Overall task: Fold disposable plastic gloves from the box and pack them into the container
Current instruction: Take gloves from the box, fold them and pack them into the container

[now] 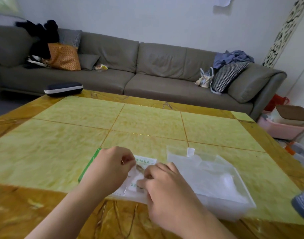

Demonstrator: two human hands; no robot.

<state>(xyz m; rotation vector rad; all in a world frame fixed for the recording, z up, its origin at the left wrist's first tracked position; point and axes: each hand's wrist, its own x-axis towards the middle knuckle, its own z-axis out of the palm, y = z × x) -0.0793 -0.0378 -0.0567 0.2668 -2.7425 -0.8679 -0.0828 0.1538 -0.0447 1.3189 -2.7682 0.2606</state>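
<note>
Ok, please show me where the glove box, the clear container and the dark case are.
glove box (89, 165): head view, on its green left edge.
container (241, 187): head view, on its right wall.
case (63, 89): head view, on its side with the white stripe.

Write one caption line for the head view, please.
Both hands, left and right, pinch a clear plastic glove over the glove box, beside the transparent container.
</note>
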